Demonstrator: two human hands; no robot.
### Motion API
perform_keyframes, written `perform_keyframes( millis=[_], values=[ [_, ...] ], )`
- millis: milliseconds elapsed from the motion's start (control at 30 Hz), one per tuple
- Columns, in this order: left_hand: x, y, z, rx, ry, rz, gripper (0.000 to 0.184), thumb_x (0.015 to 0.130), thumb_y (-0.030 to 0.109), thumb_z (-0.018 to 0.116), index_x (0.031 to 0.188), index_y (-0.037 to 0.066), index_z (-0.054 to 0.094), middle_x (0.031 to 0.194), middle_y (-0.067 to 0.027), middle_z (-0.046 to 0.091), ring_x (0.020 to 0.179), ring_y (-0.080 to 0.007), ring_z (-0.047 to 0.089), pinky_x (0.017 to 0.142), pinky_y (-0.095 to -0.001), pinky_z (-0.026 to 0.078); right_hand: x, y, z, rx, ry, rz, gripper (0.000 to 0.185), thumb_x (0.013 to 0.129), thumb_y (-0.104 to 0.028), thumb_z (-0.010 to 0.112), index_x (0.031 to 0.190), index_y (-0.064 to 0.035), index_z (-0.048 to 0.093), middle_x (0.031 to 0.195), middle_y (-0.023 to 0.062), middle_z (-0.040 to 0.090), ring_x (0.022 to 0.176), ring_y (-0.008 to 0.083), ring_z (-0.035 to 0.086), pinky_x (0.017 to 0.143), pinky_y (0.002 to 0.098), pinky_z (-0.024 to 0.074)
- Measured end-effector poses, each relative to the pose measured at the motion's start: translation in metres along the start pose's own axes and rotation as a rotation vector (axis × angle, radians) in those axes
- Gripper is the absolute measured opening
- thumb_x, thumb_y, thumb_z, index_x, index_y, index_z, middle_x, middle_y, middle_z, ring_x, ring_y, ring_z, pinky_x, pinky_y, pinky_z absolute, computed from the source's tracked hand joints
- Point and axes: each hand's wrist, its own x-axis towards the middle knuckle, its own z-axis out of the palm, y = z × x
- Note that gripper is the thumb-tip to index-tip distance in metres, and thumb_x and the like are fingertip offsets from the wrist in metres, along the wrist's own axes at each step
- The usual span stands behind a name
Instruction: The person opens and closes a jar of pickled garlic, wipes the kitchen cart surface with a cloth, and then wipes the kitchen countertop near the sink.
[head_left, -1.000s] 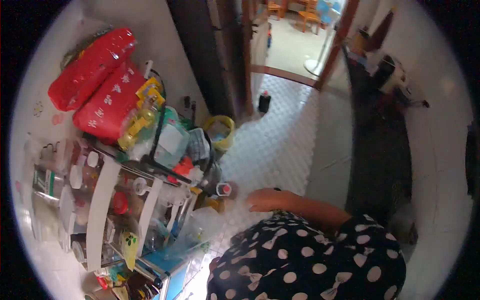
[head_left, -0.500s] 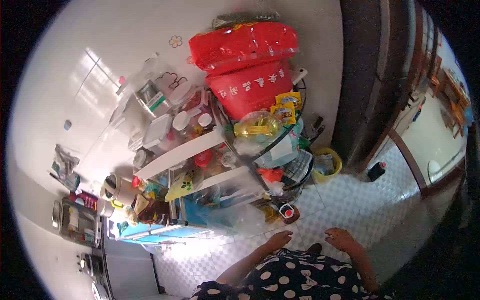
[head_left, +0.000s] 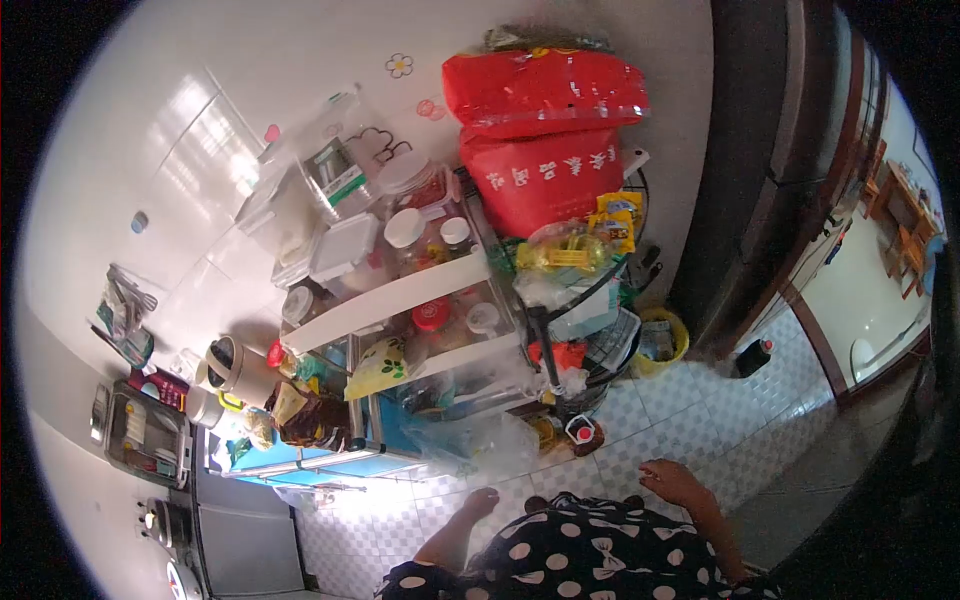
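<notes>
My left hand (head_left: 482, 502) hangs low in front of my body above the tiled floor, its fingers loosely bent and nothing visible in it. To the right, my right hand (head_left: 668, 481) is held out with slightly spread fingers, likewise without anything in it. Neither touches an object. Nearest to them on the floor stands a bottle with a red cap (head_left: 584, 434), just beyond and between the hands. A clear plastic bag (head_left: 490, 445) hangs from the shelf unit above my left hand.
A rack (head_left: 400, 302) crowded with jars and boxes stands ahead, beside large red bags (head_left: 540, 175). A yellow bin (head_left: 662, 345) and a dark bottle (head_left: 753, 358) are on the floor at right, near a doorway. A blue-sided table (head_left: 385, 430) is at left.
My left hand has moved left and slightly down, farther from my right hand, which has hardly shifted. The view has turned a little, so the rack and red bags appear farther right.
</notes>
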Motion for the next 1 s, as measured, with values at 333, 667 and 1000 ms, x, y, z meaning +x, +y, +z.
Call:
perform_keyframes(
  millis=[333, 667, 1000],
  values=[
    [-0.009, -0.023, 0.0, 0.141, -0.094, 0.568, 0.027, 0.088, 0.025, 0.059, 0.11, 0.01, 0.064, 0.104, -0.0096, 0.067, 0.095, -0.0261, 0.064, 0.082, -0.0356, 0.053, 0.032, -0.077, 0.019, -0.074, -0.064, -0.03, 0.039, 0.09, -0.028, 0.057, 0.12, -0.0031, 0.058, 0.117, 0.0179, 0.06, 0.106, 0.033, 0.058, 0.092, 0.0421, 0.0452],
    [-0.038, -0.008, -0.037, 0.186, -0.011, 0.112, 0.035, 0.089, 0.031, 0.054, 0.115, 0.008, 0.064, 0.116, -0.0176, 0.063, 0.108, -0.0355, 0.059, 0.094, -0.0424, 0.046, 0.067, -0.135, 0.041, -0.178, -0.129, -0.104, 0.037, 0.087, -0.025, 0.061, 0.115, -0.0016, 0.059, 0.11, 0.0185, 0.062, 0.098, 0.0321, 0.061, 0.087, 0.0403, 0.0477],
    [-0.095, -0.127, -0.033, -0.457, 0.259, -0.307, 0.028, 0.086, 0.025, 0.06, 0.109, 0.009, 0.065, 0.105, -0.0139, 0.065, 0.094, -0.0291, 0.063, 0.078, -0.0383, 0.05, 0.094, -0.173, 0.047, -0.171, -0.249, -0.161, 0.036, 0.089, -0.024, 0.058, 0.117, -0.0018, 0.058, 0.114, 0.0191, 0.06, 0.107, 0.0353, 0.057, 0.093, 0.0424, 0.0448]
  ],
)
